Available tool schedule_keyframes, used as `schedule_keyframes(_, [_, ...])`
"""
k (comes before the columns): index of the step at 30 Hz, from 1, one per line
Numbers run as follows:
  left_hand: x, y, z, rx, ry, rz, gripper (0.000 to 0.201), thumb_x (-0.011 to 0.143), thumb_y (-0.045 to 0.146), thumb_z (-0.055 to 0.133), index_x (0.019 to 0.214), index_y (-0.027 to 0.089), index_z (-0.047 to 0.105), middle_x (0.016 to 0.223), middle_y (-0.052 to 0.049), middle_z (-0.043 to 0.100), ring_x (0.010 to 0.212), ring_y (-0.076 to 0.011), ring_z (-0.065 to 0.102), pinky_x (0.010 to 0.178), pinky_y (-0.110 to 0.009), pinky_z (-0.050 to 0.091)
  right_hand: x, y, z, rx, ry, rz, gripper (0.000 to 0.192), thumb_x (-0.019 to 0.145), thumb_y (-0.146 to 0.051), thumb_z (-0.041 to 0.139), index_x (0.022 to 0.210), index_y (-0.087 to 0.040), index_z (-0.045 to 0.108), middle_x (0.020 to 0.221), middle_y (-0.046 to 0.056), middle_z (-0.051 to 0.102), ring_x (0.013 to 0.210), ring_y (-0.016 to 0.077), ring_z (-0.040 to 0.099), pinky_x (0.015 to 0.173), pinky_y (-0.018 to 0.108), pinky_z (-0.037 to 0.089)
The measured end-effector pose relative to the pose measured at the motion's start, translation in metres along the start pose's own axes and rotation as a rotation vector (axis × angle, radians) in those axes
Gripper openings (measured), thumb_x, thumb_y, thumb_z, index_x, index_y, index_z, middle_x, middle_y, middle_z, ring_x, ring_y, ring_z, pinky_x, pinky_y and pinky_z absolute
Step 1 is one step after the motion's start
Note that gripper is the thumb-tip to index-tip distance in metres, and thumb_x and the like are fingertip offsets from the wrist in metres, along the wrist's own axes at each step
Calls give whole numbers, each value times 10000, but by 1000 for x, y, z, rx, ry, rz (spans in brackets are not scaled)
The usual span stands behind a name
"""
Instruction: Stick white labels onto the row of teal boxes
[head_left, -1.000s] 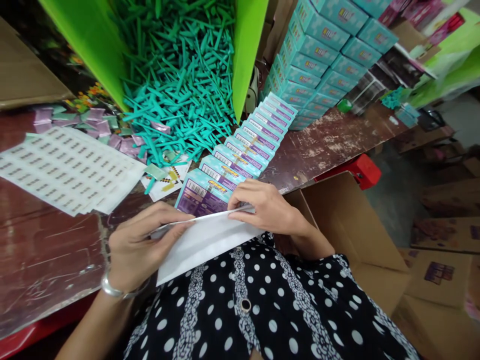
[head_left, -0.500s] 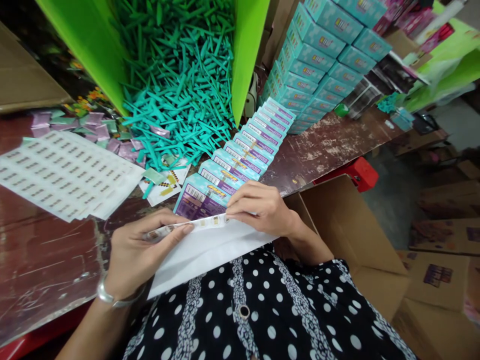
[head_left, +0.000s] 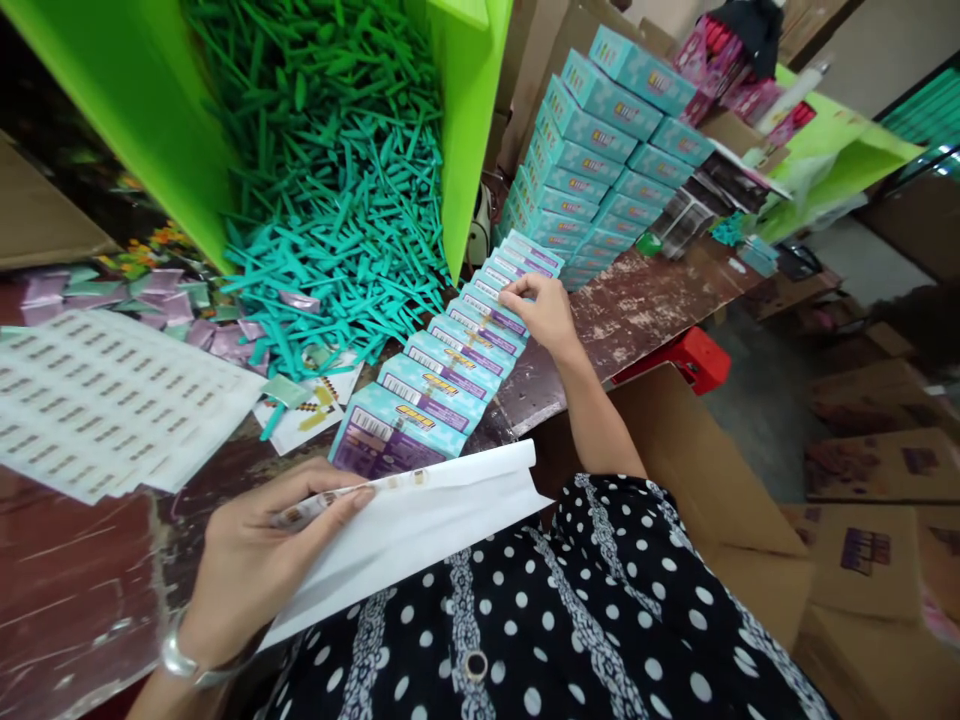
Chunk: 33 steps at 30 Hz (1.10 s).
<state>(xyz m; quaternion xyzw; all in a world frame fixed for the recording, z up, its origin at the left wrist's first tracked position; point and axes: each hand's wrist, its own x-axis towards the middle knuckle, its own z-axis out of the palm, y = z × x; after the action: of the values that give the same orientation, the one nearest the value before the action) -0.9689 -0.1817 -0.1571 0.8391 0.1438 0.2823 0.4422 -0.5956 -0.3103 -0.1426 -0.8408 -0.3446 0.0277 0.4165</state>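
Observation:
My left hand (head_left: 251, 555) pinches the edge of a white sticker sheet (head_left: 420, 525) held against my dotted blouse; small round stickers show along its top edge. My right hand (head_left: 541, 310) is stretched out over a row of overlapping teal and purple boxes (head_left: 442, 365) lying on the worn table (head_left: 630, 300). Its fingertips press on one of the far boxes in the row. Whether a sticker sits under the fingers I cannot see.
A green bin (head_left: 457, 120) spills teal plastic sticks (head_left: 345, 200) onto the table. Label sheets (head_left: 112, 400) lie at left beside purple sachets (head_left: 165, 290). Stacked teal boxes (head_left: 600, 150) stand behind. An open carton (head_left: 705, 470) and red stool (head_left: 694, 355) are at right.
My right hand left the sticker sheet and reached forward onto the far boxes of the row. The left hand kept hold of the sheet. The view tilted up slightly.

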Motion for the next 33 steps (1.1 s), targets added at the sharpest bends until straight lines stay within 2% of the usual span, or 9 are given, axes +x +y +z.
schedule_keyframes(8, [6,2,3,-24,8,-23,78,894,281,793,827,309,821,778,25,799,636,-171,756,574,-234,599,-2,8,12,-158,-35,-25,112,853,-198,780,960,-192,749,967,43,794,873,214,727,873,359,543])
schedule_keyframes(11, [9,3,7,-15,8,-41,62,888,286,807,838,316,830,788,28,808,653,-168,765,591,-230,605,-20,-7,1,-123,8,-125,393,853,-150,767,1238,-218,724,1206,72,768,882,199,720,936,390,560])
schedule_keyframes(13, [12,5,10,-29,8,-50,43,874,296,825,838,317,834,795,30,815,668,-167,772,611,-226,611,-42,-26,-11,-9,-18,-219,268,920,-185,735,1187,-214,742,1175,65,770,895,191,719,945,383,566])
schedule_keyframes(14, [13,6,12,-41,8,-54,38,868,297,830,836,317,835,794,30,817,671,-167,773,617,-226,612,-54,-37,-17,61,-87,-271,126,965,-223,714,1080,-207,761,1091,51,781,911,190,722,937,370,569])
schedule_keyframes(16, [17,9,16,-69,7,-61,48,864,288,830,823,314,833,780,28,815,663,-166,767,611,-228,609,-79,-57,-25,178,-331,-373,139,1016,-286,702,925,-202,766,973,30,787,934,180,730,916,337,575])
schedule_keyframes(18, [21,13,21,-91,-8,-73,54,862,294,827,809,309,830,767,24,812,652,-167,757,600,-234,605,-99,-70,-27,217,-536,-465,147,1005,-313,753,921,-195,781,983,33,796,959,173,741,914,320,579])
schedule_keyframes(20, [24,18,24,-85,-33,-121,65,857,332,829,800,302,827,774,20,812,669,-173,757,618,-244,609,-113,-73,-22,200,-594,-533,120,976,-298,803,963,-179,792,1023,51,802,982,176,748,923,322,582])
schedule_keyframes(27, [31,28,31,-32,-48,-271,201,829,493,827,781,298,822,796,14,816,724,-205,768,668,-281,612,-126,-68,-18,407,-460,-659,106,987,-210,777,888,-178,789,955,44,811,902,146,761,869,293,610])
schedule_keyframes(33, [37,33,36,-61,-101,-259,202,839,475,807,756,291,821,787,5,809,726,-202,767,685,-271,617,-44,-23,-33,455,-1,-224,175,950,-325,784,833,-199,750,878,24,798,846,167,735,844,329,594])
